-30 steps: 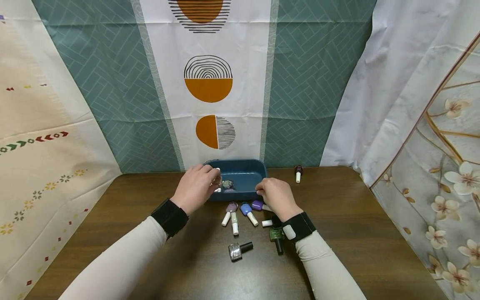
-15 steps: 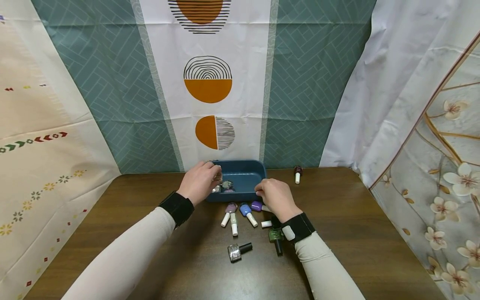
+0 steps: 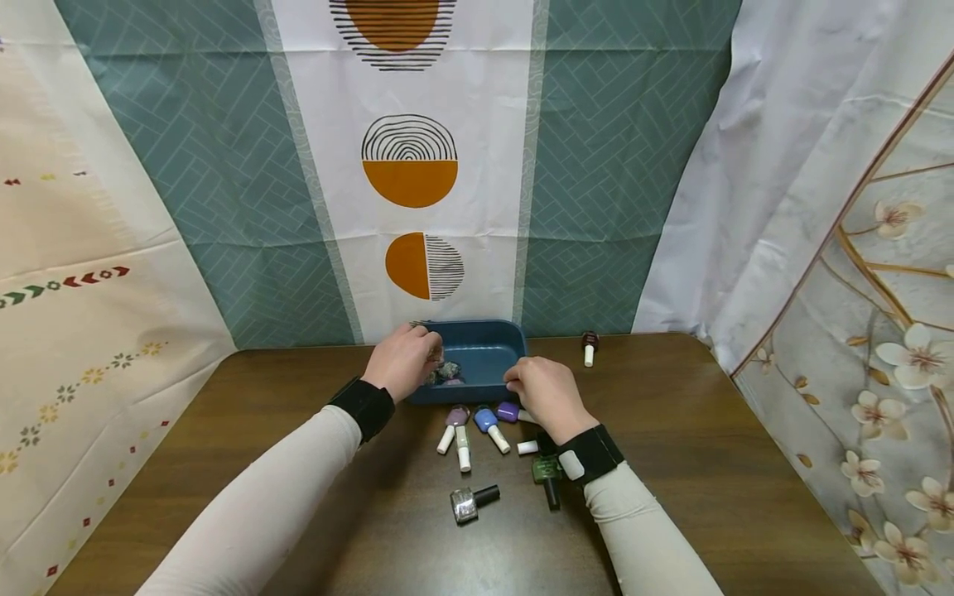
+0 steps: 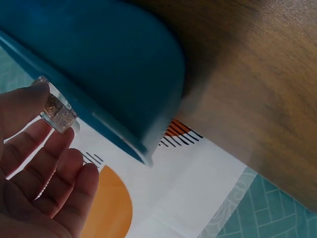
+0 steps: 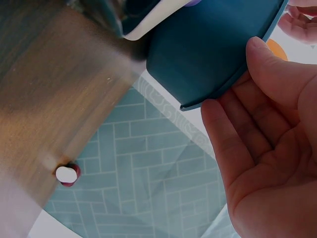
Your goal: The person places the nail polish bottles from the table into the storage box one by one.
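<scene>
Between the left fingers (image 4: 69,163), a glittery bottle (image 4: 58,111).

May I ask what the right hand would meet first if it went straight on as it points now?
The bin, at once: the right hand appears to grip its edge, though depth there is hard to judge.

Seven small glass nail-polish bottles with black or pale caps (image 3: 464,505) at lower centre; one dark-red, white-capped bottle (image 3: 590,340) right of centre; one clear, copper-glitter glass bottle (image 4: 58,110); one blue plastic bin (image 3: 480,393), its contents uncountable; two bare hands (image 3: 406,362).
</scene>
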Tool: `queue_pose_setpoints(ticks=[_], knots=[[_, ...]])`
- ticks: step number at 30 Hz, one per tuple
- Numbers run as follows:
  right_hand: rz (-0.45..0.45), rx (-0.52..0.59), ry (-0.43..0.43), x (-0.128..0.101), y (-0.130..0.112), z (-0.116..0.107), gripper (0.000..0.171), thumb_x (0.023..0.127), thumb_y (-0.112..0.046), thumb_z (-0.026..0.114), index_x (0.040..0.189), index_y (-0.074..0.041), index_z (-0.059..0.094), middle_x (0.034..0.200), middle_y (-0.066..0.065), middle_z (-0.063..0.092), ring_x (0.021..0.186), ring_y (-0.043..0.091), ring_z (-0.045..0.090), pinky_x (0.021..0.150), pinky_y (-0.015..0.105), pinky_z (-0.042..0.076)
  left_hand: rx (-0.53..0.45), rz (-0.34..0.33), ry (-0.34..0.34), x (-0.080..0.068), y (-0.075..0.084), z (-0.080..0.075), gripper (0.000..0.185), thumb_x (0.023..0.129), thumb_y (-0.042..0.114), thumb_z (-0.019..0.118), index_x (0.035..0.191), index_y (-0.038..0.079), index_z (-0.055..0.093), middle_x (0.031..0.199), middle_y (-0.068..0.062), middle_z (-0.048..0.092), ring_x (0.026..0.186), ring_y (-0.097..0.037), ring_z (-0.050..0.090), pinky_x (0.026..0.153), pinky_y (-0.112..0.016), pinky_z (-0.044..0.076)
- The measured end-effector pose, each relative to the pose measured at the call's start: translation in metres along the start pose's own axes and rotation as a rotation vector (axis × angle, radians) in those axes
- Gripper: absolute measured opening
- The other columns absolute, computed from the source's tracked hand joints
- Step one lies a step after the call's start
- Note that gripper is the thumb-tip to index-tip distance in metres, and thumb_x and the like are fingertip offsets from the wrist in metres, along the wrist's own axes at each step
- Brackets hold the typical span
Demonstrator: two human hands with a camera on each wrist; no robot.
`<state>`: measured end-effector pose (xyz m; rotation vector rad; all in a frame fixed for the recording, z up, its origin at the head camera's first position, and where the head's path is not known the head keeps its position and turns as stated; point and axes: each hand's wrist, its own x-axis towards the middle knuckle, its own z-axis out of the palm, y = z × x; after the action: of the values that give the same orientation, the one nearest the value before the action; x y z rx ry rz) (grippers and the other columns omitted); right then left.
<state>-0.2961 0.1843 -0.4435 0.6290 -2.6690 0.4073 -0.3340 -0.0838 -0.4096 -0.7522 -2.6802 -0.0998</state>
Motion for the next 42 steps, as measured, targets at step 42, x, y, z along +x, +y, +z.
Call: queue_pose_setpoints(ticks=[42], knots=[[-0.014, 0.013, 0.029, -0.001, 0.000, 0.001, 0.005, 0.096, -0.010, 0.086, 0.098, -0.014, 0.088, 0.092, 0.000, 0.077, 0.092, 0.025, 0.076, 0.079, 0.044, 0.063, -0.046, -0.031, -0.207, 0.012, -0.002, 0.020, 0.017, 0.095, 0.016, 0.090, 0.107, 0.010, 0.080, 0.099, -0.006, 0.074, 0.094, -0.029, 0.061, 0.084, -0.043, 0.058]])
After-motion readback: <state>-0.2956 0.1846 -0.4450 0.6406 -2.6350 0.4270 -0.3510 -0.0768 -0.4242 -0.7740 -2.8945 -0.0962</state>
